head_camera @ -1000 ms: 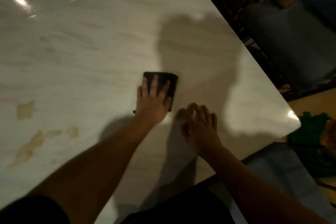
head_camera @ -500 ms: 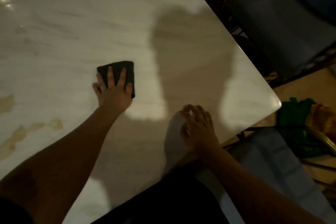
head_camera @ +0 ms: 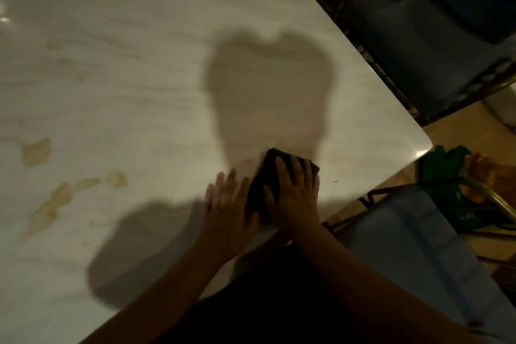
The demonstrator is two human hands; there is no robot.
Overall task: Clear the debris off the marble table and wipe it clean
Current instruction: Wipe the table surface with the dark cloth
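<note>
Right hand (head_camera: 293, 198) seemingly flat on cloth (head_camera: 258, 193)

We see a cream-white marble table (head_camera: 125, 92) with faint grey-brown veining and yellowish-tan stains (head_camera: 36, 151), a dark brown, almost black cloth (head_camera: 261, 187), a deep navy far chair cushion (head_camera: 418, 61), a paler grey-blue near chair seat (head_camera: 405, 237), a bright green fabric (head_camera: 442, 166) and an orange item (head_camera: 480, 173).

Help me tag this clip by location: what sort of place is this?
Probably a dining area, home or restaurant: a marble table with brownish stains, and blue cushioned chairs standing at its edge.
</note>
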